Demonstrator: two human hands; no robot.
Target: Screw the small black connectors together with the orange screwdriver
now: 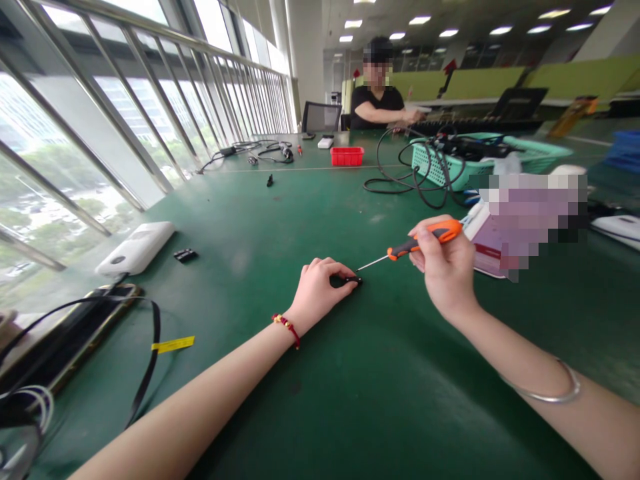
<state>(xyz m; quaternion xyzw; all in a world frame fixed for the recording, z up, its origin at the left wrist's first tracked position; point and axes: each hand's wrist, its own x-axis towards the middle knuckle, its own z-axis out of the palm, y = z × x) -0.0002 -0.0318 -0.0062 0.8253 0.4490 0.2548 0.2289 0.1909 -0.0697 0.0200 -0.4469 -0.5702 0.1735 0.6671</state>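
Note:
My left hand [320,288] rests on the green table [280,407], its thumb and fingers pinching a small black part [354,279]. What kind of part it is, I cannot make out, since the fingers cover some of it. An orange and grey screwdriver [425,239] is gripped by the handle in my right hand [447,270]. Its thin shaft slants down to the left, and the tip is at the black part; whether it touches, I cannot tell.
A white power bank [137,248], a small black piece [185,255] and a dark phone-like device [95,333] with cables lie left. Farther back are a red bin [347,157], a teal basket [480,157] and black cables. A purple box [525,227] stands right. Another person [377,100] sits opposite.

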